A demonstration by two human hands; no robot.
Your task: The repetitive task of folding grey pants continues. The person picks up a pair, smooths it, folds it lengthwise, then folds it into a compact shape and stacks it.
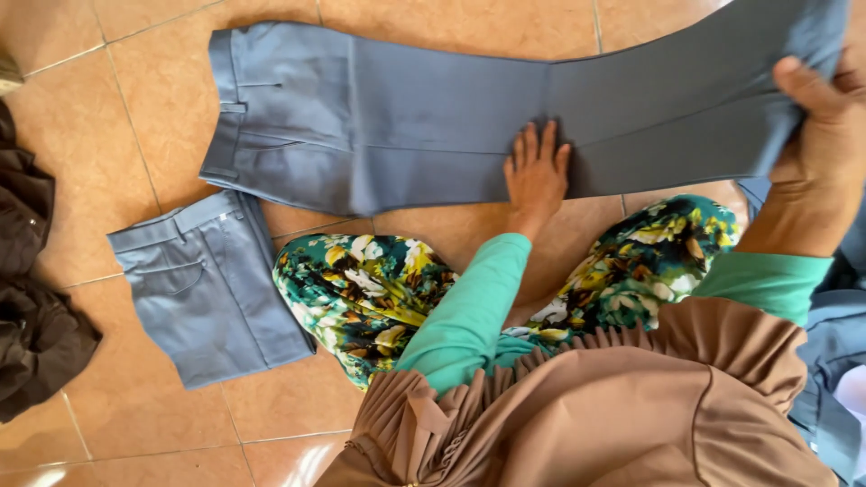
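trousers: long grey-blue cotton trousers spread flat on the tan tiled floor, waistband at one end
left hand: left hand open, fingers splayed, palm pressing down on mid-leg of the trousers, gripping nothing
right hand: right hand closed around the hem end of the trousers, lifting it off the floor
folded pair: folded grey-blue trousers just below the waistband of the long trousers
dark pile: dark brown crumpled cloth beyond the folded pair, well apart from the long trousers
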